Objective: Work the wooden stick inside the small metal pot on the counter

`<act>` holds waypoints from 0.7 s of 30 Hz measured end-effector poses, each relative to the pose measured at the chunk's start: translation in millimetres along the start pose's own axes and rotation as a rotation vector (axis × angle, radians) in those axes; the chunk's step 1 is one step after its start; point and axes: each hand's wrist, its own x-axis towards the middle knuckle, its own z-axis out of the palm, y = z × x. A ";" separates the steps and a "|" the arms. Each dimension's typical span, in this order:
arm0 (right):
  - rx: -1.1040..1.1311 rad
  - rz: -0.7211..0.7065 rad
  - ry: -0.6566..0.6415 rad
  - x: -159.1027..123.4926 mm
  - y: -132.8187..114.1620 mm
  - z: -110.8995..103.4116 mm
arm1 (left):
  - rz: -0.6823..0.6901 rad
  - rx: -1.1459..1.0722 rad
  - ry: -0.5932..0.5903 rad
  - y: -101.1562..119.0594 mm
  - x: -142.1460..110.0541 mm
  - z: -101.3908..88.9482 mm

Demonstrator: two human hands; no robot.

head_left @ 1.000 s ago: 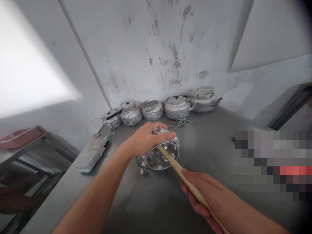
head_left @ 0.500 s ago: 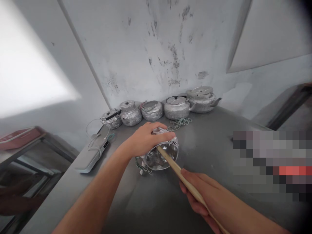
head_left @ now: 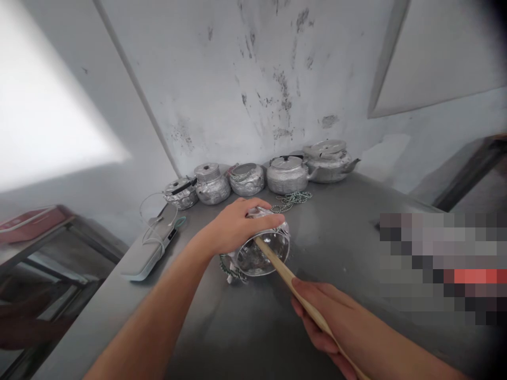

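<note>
My left hand is clasped over a shiny aluminium pot lying on its side on the grey metal table, its open mouth turned toward me. My right hand grips a long wooden stick whose far end reaches into the pot's mouth. A beaded cord hangs at the pot's lower left.
Several small aluminium kettles stand in a row against the stained white wall. A beaded chain lies in front of them. A flat grey case with white cables rests at the table's left edge. A pixelated patch covers the right.
Almost nothing has moved: my right hand with the stick has slipped very slightly lower, and the left hand stays on the pot.
</note>
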 end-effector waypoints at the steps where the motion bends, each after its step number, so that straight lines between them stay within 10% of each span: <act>1: 0.004 0.011 0.007 -0.8 -1.4 0.6 | -0.001 -0.003 0.000 0.3 -0.6 -0.3; 10: -0.242 0.006 0.058 -2.6 -5.0 -5.4 | 0.003 0.007 -0.037 3.2 -7.0 -6.7; 21: -0.585 -0.358 0.215 -5.7 -9.0 -11.5 | 0.009 0.019 0.133 15.8 -9.9 10.0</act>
